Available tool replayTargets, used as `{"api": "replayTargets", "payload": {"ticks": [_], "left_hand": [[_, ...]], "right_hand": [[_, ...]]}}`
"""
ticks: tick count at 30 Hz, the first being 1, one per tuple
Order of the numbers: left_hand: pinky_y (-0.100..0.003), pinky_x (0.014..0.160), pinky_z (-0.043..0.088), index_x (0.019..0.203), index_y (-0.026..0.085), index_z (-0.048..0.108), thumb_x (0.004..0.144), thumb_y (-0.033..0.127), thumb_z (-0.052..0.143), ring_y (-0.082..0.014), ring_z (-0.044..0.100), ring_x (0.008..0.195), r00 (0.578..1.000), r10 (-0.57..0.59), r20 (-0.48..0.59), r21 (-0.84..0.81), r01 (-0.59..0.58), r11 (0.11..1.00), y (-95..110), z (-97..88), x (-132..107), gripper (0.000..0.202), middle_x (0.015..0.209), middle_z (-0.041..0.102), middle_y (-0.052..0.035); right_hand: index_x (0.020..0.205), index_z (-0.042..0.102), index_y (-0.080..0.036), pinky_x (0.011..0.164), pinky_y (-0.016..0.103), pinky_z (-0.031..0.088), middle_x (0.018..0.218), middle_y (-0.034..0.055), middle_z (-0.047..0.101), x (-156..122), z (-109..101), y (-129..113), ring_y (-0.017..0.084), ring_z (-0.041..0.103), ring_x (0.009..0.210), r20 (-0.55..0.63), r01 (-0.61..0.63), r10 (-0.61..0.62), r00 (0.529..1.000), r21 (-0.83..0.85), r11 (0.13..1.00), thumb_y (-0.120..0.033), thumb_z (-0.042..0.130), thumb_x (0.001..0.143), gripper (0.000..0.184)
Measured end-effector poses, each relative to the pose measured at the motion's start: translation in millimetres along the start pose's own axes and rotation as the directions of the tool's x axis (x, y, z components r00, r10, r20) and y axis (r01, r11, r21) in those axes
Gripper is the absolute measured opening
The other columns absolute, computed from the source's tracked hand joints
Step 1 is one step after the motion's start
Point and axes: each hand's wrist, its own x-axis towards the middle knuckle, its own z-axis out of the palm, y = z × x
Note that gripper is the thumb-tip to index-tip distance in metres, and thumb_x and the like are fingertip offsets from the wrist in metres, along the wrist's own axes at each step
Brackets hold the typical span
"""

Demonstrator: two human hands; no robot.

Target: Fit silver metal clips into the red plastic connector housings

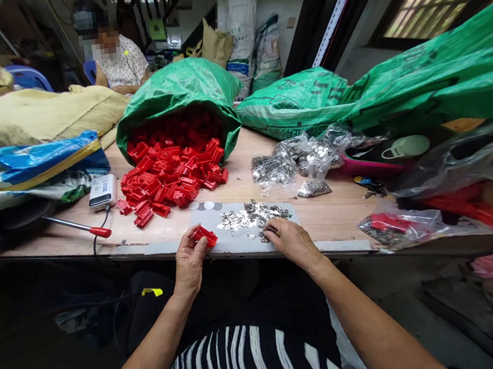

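Note:
My left hand is closed on a red plastic housing, held between thumb and fingers at the table's front edge. My right hand has its fingers pinched at the near right side of a pile of small shiny metal pieces. A small metal piece shows at those fingertips, its exact shape too small to make out. The pile lies on a grey mat. Behind my left hand, a heap of similar red plastic housings spills out of a green woven sack.
Clear bags of metal parts lie behind the pile. On the left are a white power bank with a cable and a red-tipped lever. More green sacks line the back right. Another person sits across the table.

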Motion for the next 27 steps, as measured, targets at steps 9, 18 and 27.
{"api": "replayTargets", "payload": {"ticks": [9, 18, 27], "left_hand": [[-0.021, 0.074, 0.055, 0.111, 0.022, 0.064, 0.068, 0.026, 0.080, -0.0111, 0.067, 0.083, 1.000, 0.003, 0.008, -0.015, -0.002, 1.000, -1, -0.1, 0, 0.046, 0.093, 0.070, -0.0007], [-0.022, 0.076, 0.054, 0.110, 0.023, 0.064, 0.067, 0.027, 0.080, -0.0113, 0.067, 0.084, 1.000, 0.005, 0.004, 0.000, -0.005, 1.000, -1, 0.4, 0, 0.045, 0.094, 0.070, -0.0004], [-0.022, 0.077, 0.054, 0.109, 0.022, 0.063, 0.068, 0.027, 0.079, -0.0109, 0.067, 0.084, 1.000, 0.013, 0.019, -0.003, -0.013, 1.000, -1, -0.6, 1, 0.044, 0.094, 0.069, -0.0009]], "right_hand": [[0.081, 0.064, -0.021, 0.064, 0.025, 0.035, 0.087, 0.0026, 0.068, 2, -13, 3, 0.017, 0.060, 0.079, 0.061, -0.047, 0.046, 0.997, 0.020, 0.999, -0.026, 0.054, 0.086, 0.013], [0.086, 0.065, -0.022, 0.071, 0.027, 0.040, 0.092, 0.0028, 0.069, 2, -17, 14, 0.018, 0.062, 0.082, 0.000, -0.071, 0.071, 0.997, 0.079, 0.994, -0.025, 0.055, 0.086, 0.010], [0.085, 0.068, -0.024, 0.070, 0.026, 0.040, 0.092, 0.0006, 0.070, 2, -12, 10, 0.017, 0.062, 0.084, 0.052, -0.042, 0.038, 0.998, 0.088, 0.995, -0.024, 0.059, 0.083, 0.009]]}}
